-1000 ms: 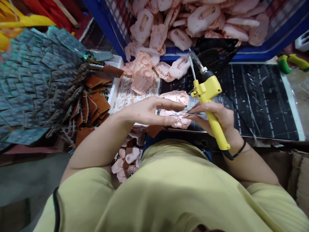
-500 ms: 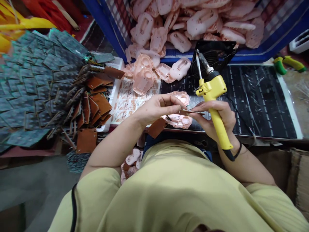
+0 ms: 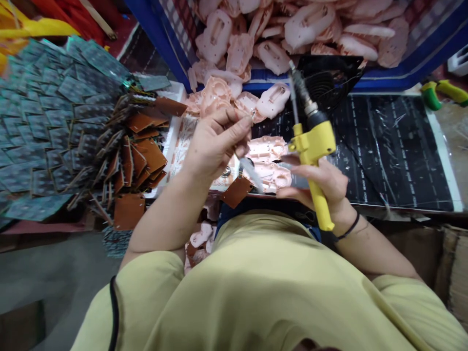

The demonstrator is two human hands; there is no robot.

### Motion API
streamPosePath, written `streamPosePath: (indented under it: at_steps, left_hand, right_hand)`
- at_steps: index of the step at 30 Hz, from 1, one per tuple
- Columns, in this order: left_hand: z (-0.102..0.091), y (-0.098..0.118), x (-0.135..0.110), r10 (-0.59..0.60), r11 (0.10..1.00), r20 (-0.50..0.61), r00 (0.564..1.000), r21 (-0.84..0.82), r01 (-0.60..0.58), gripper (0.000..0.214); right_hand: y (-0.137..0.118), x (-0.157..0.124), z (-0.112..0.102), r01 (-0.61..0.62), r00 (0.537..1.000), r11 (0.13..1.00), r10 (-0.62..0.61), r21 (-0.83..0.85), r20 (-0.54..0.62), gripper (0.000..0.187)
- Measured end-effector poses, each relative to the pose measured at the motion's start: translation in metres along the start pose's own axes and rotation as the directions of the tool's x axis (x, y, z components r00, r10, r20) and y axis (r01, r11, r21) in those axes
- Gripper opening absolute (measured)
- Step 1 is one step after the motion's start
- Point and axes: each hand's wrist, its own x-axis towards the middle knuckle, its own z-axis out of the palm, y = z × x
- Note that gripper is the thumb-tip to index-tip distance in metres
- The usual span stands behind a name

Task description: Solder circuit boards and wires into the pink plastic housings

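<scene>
Small white lettering is repeated in lines along the black mat (image 3: 402, 146); the letters "BEN" can be made out, while the word's ending is too small to be read surely. Orange-brown printing on the pale sheet (image 3: 185, 134) is left illegible.

Two pink shells (image 3: 276, 176) lie by the near edge of my bench (image 3: 402, 156), a brown board (image 3: 237, 191) jutting over it! Along the far edge stands the blue crate (image 3: 393, 83).

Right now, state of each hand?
Left hand: closed, pinching a thin, pale, blurred piece; can't tell what.
Right hand: holding a yellow, pistol-shaped soldering gun, thumb and forefinger parted.
</scene>
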Motion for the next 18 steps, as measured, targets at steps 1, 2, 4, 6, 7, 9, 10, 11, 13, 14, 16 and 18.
streamPosePath:
  at_steps: [1, 2, 4, 6, 7, 9, 10, 11, 13, 14, 16, 18]
  left_hand:
    - [-0.005, 0.001, 0.003, 0.054, 0.993, 0.021, 0.998, 0.103, -0.056, 0.025]
    - [-0.008, 0.0, 0.006, 0.104, 0.971, 0.057, 0.993, 0.211, -0.114, 0.021]
    - [-0.011, -0.007, 0.013, 0.156, 0.886, 0.151, 0.976, 0.415, -0.206, 0.013]
    - [-0.008, -0.018, 0.02, 0.126, 0.784, 0.223, 0.967, 0.574, -0.234, 0.008]
    - [-0.005, -0.024, 0.024, 0.092, 0.739, 0.241, 0.966, 0.634, -0.228, 0.009]
    - [0.003, -0.035, 0.031, 0.019, 0.661, 0.269, 0.963, 0.719, -0.214, 0.015]
    - [0.007, -0.039, 0.034, -0.01, 0.626, 0.28, 0.96, 0.751, -0.213, 0.018]
    - [0.01, -0.042, 0.037, -0.032, 0.592, 0.29, 0.956, 0.776, -0.216, 0.019]
    - [0.015, -0.045, 0.04, -0.061, 0.541, 0.308, 0.95, 0.809, -0.228, 0.021]
    - [0.017, -0.045, 0.042, -0.067, 0.528, 0.317, 0.946, 0.816, -0.236, 0.022]
    - [0.02, -0.046, 0.043, -0.059, 0.525, 0.337, 0.94, 0.811, -0.258, 0.024]
    - [0.024, -0.048, 0.044, -0.031, 0.541, 0.36, 0.932, 0.791, -0.288, 0.024]
  right_hand:
    - [0.007, 0.0, 0.0, -0.037, 0.999, 0.999, 0.037, -0.011, 0.012, 0.045]
    - [0.016, 0.001, 0.0, -0.081, 0.996, 0.996, 0.082, -0.03, 0.024, 0.042]
    - [0.037, 0.003, 0.004, -0.153, 0.985, 0.985, 0.159, -0.077, 0.075, 0.031]
    - [0.059, 0.007, 0.011, -0.173, 0.961, 0.979, 0.192, -0.106, 0.199, 0.021]
    - [0.07, 0.009, 0.016, -0.174, 0.943, 0.977, 0.201, -0.12, 0.266, 0.02]
    - [0.086, 0.012, 0.023, -0.181, 0.89, 0.97, 0.232, -0.162, 0.393, 0.024]
    - [0.092, 0.012, 0.026, -0.185, 0.864, 0.966, 0.248, -0.181, 0.438, 0.027]
    - [0.096, 0.011, 0.027, -0.191, 0.844, 0.961, 0.264, -0.198, 0.467, 0.03]
    - [0.099, 0.007, 0.026, -0.2, 0.829, 0.955, 0.285, -0.221, 0.481, 0.034]
    - [0.098, 0.004, 0.024, -0.199, 0.832, 0.953, 0.288, -0.229, 0.474, 0.035]
    - [0.092, -0.002, 0.017, -0.183, 0.851, 0.954, 0.274, -0.236, 0.449, 0.034]
    - [0.083, -0.007, 0.008, -0.137, 0.894, 0.967, 0.215, -0.216, 0.393, 0.032]
